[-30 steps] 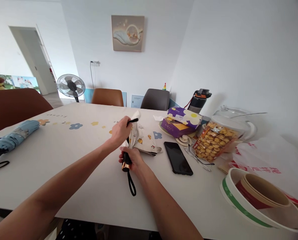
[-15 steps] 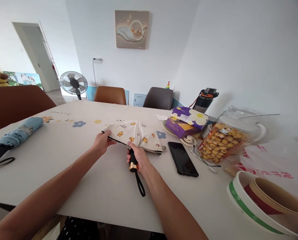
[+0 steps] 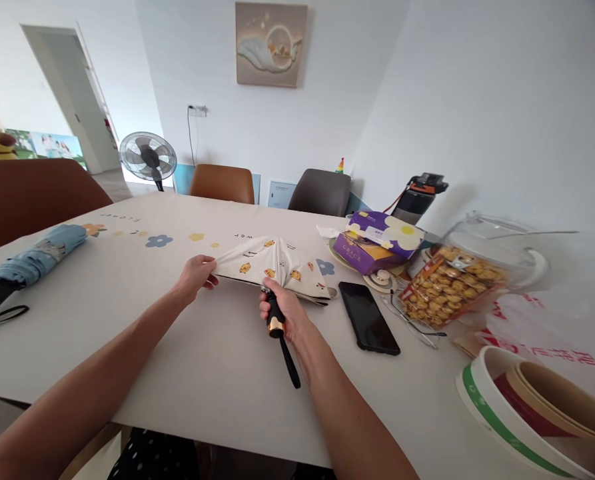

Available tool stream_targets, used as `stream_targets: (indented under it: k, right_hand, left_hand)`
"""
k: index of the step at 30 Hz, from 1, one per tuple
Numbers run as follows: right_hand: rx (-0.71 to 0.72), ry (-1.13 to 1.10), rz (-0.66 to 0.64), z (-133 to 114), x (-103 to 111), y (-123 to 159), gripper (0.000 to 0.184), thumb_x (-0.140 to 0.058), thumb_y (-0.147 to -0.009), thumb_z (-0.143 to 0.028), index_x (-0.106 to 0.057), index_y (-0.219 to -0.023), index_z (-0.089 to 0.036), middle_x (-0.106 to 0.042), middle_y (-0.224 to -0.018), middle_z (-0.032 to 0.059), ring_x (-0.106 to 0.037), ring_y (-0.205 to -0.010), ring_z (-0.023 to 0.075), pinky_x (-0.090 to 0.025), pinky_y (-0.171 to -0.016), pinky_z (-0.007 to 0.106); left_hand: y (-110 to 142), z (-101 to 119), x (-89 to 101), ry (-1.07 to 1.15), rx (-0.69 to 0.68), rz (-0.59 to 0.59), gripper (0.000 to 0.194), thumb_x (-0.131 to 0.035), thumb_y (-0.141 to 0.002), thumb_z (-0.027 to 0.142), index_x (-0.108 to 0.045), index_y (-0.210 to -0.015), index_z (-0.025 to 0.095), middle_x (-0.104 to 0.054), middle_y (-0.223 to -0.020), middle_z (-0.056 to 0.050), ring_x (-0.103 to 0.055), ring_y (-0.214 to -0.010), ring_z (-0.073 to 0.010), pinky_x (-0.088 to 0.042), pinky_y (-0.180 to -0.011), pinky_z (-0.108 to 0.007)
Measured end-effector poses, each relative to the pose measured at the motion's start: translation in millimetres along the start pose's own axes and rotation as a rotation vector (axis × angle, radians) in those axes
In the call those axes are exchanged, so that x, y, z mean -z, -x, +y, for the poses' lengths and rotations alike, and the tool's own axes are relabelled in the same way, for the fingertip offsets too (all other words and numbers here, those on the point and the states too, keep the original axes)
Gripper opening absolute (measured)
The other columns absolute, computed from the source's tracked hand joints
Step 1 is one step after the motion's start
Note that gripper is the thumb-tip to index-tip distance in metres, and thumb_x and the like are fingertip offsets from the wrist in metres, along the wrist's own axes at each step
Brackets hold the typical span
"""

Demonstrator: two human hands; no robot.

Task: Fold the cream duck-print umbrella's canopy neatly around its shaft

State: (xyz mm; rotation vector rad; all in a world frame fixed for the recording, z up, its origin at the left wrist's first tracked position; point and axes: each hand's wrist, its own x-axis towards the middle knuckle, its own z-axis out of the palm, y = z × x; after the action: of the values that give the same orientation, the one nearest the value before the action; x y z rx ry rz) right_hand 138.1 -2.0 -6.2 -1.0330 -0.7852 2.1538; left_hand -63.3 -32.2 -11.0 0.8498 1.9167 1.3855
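A cream umbrella (image 3: pixel 282 263) with small yellow cartoon prints lies partly folded above the table, its loose cloth spread out to both sides. My right hand (image 3: pixel 286 308) is wrapped round its black handle with the gold-coloured end, from which a black wrist strap hangs. At the cloth's left corner, my left hand (image 3: pixel 197 277) pinches the dark-edged rim between thumb and fingers and holds it out to the left. A second umbrella (image 3: pixel 42 253), light blue and folded, rests at the left of the table with its black handle towards me.
Right of my hands lie a black phone (image 3: pixel 368 318) and eyeglasses (image 3: pixel 414 320). Behind them stand a purple box (image 3: pixel 362 248), a dark bottle (image 3: pixel 417 199) and a clear jug (image 3: pixel 452 280) of snacks. Nested paper tubs (image 3: pixel 482 387) sit at the near right of the white table (image 3: pixel 187 373).
My left hand has drawn the umbrella's cloth corner slightly outward, pulling that side tauter. The right hand still grips the handle. The view has tilted down a little.
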Motion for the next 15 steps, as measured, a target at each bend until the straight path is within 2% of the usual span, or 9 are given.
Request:
stream_targets:
  k: [3,5,7,8,10,12,13,15]
  right_hand:
    - [0.0,0.013,-0.003,0,1,-1,0.023,-0.061,-0.076,-0.032,-0.047,-0.07,-0.015,-0.048,-0.054,-0.0039,-0.041,-0.036,0.0049,-0.036,-0.031,0.018]
    - [-0.004,0.031,0.007,1,1,-1,0.023,-0.062,-0.076,-0.031,-0.047,-0.069,-0.015,-0.047,-0.054,-0.004,-0.041,-0.036,0.0048,-0.036,-0.031,0.018]
    - [-0.012,0.044,0.017,1,1,-1,0.023,-0.061,-0.076,-0.029,-0.046,-0.068,-0.015,-0.047,-0.054,-0.004,-0.041,-0.035,0.0047,-0.036,-0.03,0.018]
    - [-0.014,0.047,0.019,1,0,-1,0.022,-0.061,-0.076,-0.029,-0.046,-0.068,-0.015,-0.047,-0.054,-0.0039,-0.04,-0.035,0.0047,-0.035,-0.03,0.018]
    - [-0.014,0.054,0.023,2,0,-1,0.022,-0.061,-0.075,-0.028,-0.046,-0.067,-0.015,-0.047,-0.053,-0.004,-0.04,-0.034,0.0049,-0.035,-0.029,0.019]
    - [-0.013,0.062,0.028,2,0,-1,0.022,-0.061,-0.075,-0.028,-0.046,-0.067,-0.015,-0.046,-0.052,-0.0041,-0.04,-0.034,0.0051,-0.036,-0.029,0.019]
    - [-0.013,0.065,0.029,2,0,-2,0.022,-0.061,-0.075,-0.028,-0.046,-0.067,-0.015,-0.046,-0.052,-0.0041,-0.04,-0.034,0.0052,-0.036,-0.029,0.019]
    - [-0.012,0.068,0.029,3,0,-2,0.021,-0.06,-0.076,-0.029,-0.046,-0.067,-0.015,-0.046,-0.052,-0.004,-0.041,-0.034,0.0054,-0.036,-0.029,0.019]
  left_hand:
    - [-1,-5,1.1,-0.22,-0.056,0.061,0.028,-0.058,-0.062,0.019,-0.054,-0.09,0.02,-0.061,-0.07,-0.004,-0.061,-0.066,-0.0212,-0.045,-0.06,-0.031]
    - [1,-7,-0.8,-0.43,-0.222,0.149,0.03,-0.054,-0.066,0.02,-0.053,-0.096,0.022,-0.063,-0.087,-0.007,-0.058,-0.089,-0.0253,-0.044,-0.072,-0.035]
    - [7,-7,-6.1,-0.585,-0.447,0.18,0.032,-0.046,-0.072,0.02,-0.051,-0.104,0.023,-0.059,-0.106,-0.008,-0.05,-0.107,-0.025,-0.041,-0.083,-0.036]
    - [11,-6,-9.9,-0.61,-0.557,0.14,0.035,-0.042,-0.074,0.019,-0.05,-0.108,0.022,-0.056,-0.113,-0.009,-0.046,-0.112,-0.0237,-0.04,-0.088,-0.036]
    - [20,-7,-19.3,-0.635,-0.743,-0.025,0.046,-0.041,-0.071,0.015,-0.046,-0.116,0.021,-0.049,-0.125,-0.007,-0.041,-0.119,-0.021,-0.036,-0.095,-0.034]
    - [28,-8,-29.0,-0.7,-0.859,-0.197,0.059,-0.045,-0.066,0.013,-0.039,-0.125,0.02,-0.04,-0.134,-0.007,-0.033,-0.125,-0.021,-0.032,-0.1,-0.034]
    - [31,-10,-33.3,-0.749,-0.889,-0.241,0.064,-0.047,-0.065,0.013,-0.036,-0.128,0.02,-0.037,-0.138,-0.007,-0.03,-0.127,-0.0218,-0.029,-0.102,-0.035]
    - [34,-12,-40.0,-0.854,-0.919,-0.231,0.065,-0.049,-0.068,0.015,-0.033,-0.131,0.019,-0.034,-0.14,-0.008,-0.027,-0.129,-0.0234,-0.025,-0.104,-0.038]
